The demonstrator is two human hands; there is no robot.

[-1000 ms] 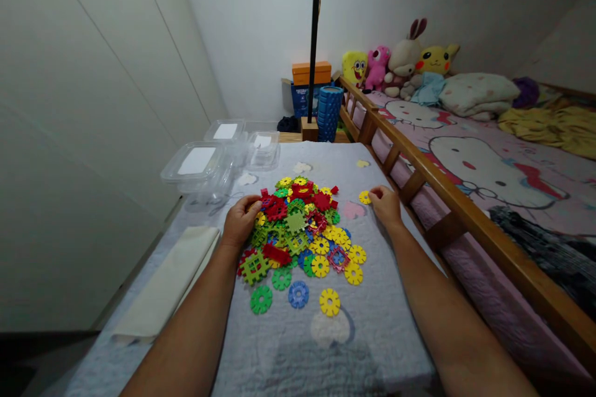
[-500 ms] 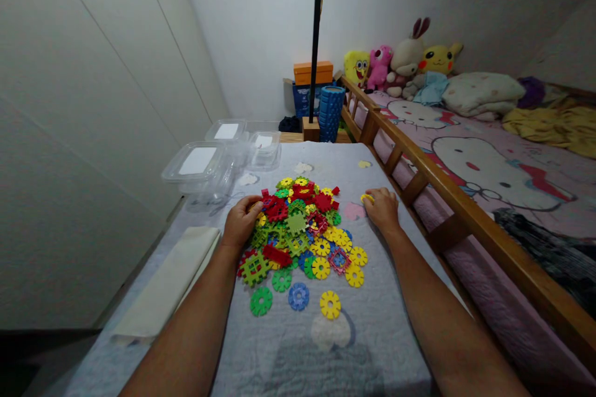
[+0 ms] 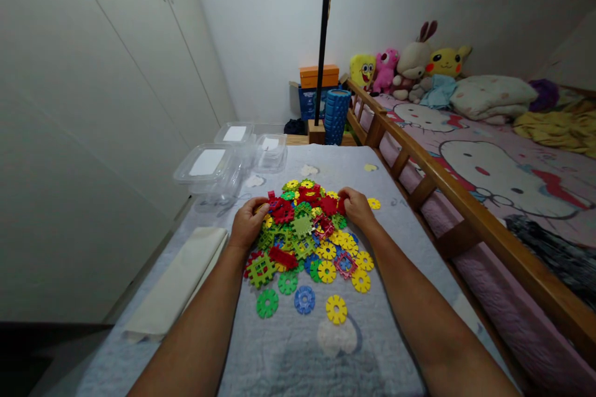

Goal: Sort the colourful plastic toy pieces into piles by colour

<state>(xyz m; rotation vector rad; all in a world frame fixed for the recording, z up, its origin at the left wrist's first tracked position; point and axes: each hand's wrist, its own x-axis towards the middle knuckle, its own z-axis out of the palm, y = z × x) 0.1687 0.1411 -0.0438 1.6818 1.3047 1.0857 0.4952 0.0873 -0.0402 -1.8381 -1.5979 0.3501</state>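
A heap of plastic interlocking building pieces (image 3: 302, 225) in red, green, yellow and blue lies on the cloth between my hands. Against its left edge, my left hand (image 3: 249, 221) is closed, thumb near the forefinger, with a bit of yellow showing; what it holds is mostly hidden. My right hand (image 3: 357, 206) pinches at a red piece (image 3: 341, 206) on the heap's right edge. Just right of that hand a yellow notched disc (image 3: 374, 203) lies alone. Nearer me are a green disc (image 3: 267, 303), a blue disc (image 3: 304, 299) and another yellow disc (image 3: 336, 309).
Clear lidded plastic boxes (image 3: 208, 164) stand at the back left, with a folded cream cloth (image 3: 179, 282) in front. A wooden bed rail (image 3: 419, 161) runs along the right. Behind the table rise a black pole (image 3: 323, 43) and a blue foam roller (image 3: 336, 116).
My right hand has moved left to the heap's edge, leaving the yellow disc it was fingering on the cloth. My left hand stays at the heap. The view has shifted slightly.
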